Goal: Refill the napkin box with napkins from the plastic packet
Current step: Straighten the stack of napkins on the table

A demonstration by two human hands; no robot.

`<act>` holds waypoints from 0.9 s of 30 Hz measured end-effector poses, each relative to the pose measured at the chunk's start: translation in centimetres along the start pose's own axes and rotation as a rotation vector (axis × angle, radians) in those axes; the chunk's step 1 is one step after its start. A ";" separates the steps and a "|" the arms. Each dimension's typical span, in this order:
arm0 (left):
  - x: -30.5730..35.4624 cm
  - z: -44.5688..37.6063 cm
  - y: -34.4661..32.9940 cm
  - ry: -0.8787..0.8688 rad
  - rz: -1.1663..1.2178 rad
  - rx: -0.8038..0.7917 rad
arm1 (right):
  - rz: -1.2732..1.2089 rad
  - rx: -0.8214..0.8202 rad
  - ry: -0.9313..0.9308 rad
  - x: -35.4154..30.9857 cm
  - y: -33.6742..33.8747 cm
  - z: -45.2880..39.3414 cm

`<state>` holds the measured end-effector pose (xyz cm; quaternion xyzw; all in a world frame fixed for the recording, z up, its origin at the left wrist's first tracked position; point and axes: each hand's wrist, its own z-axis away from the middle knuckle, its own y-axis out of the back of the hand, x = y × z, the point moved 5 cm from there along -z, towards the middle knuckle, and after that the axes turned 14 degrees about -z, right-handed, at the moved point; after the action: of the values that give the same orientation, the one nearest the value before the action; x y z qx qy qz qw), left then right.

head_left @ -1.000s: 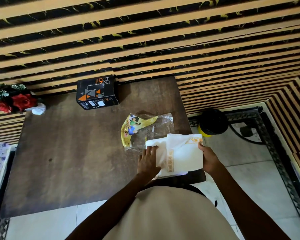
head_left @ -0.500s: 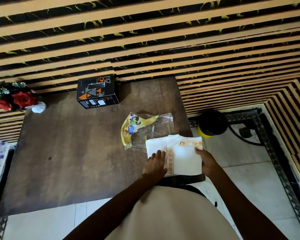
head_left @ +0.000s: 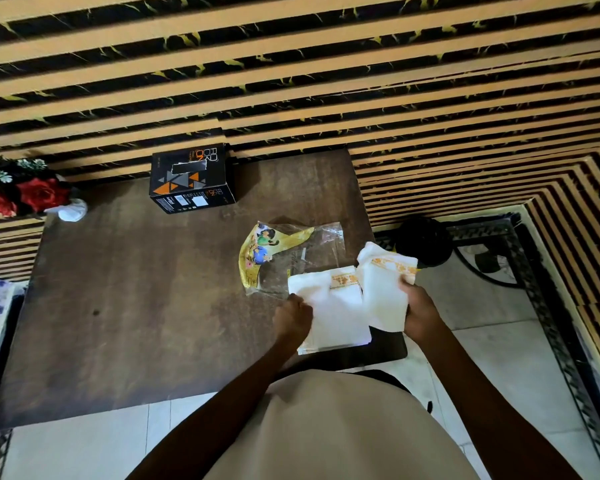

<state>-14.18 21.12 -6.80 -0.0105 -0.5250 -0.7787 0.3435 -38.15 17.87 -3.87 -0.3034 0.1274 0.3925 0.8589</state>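
Right of centre, your right hand (head_left: 419,315) is gripping a few napkins (head_left: 385,289); your left hand (head_left: 293,315) is pinning the stack (head_left: 333,313). Splitting step. Next: carrying them to the black box (head_left: 191,178), upper left.

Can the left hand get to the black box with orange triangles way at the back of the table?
Probably yes. The bare brown wooden table lies between the left hand and the black cardboard box with orange triangles. But that hand is holding down the white napkin stack, so it must let go first.
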 end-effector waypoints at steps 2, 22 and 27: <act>-1.2 -0.7 -0.1 0.102 0.201 -0.099 | 0.025 -0.053 -0.071 0.3 -1.5 0.6; -3.6 -1.7 1.4 -0.006 0.576 -0.134 | 0.567 0.043 -0.022 6.8 -0.6 -7.7; -1.8 -1.2 0.8 -0.083 0.272 -0.085 | 0.461 0.041 -0.059 7.4 -1.7 -6.2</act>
<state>-11.91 20.93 -7.37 -0.1285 -0.4991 -0.7453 0.4230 -31.85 17.56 -11.41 -0.2371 0.1761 0.5844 0.7558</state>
